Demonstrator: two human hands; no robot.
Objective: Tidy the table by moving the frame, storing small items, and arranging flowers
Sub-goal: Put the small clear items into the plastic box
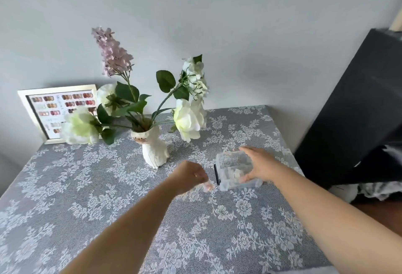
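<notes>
Storing small items | right hand (260, 165) fingers grasping clear box (236, 170) on surface (108, 186) | left hand (191, 175) fingers pinched on small pink item (208, 185) beside box | frame (57, 112) against wall, flowers (187, 119) in vase (153, 147): likely done

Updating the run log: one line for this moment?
left hand: pinching small pinkish item | right hand: gripping clear box | frame: against wall | flowers: in vase

Left hand (191, 175) curled, fingertips pinched downward; right hand (258, 165) spread wide, thumb opposite fingers; both forearms extended.
</notes>
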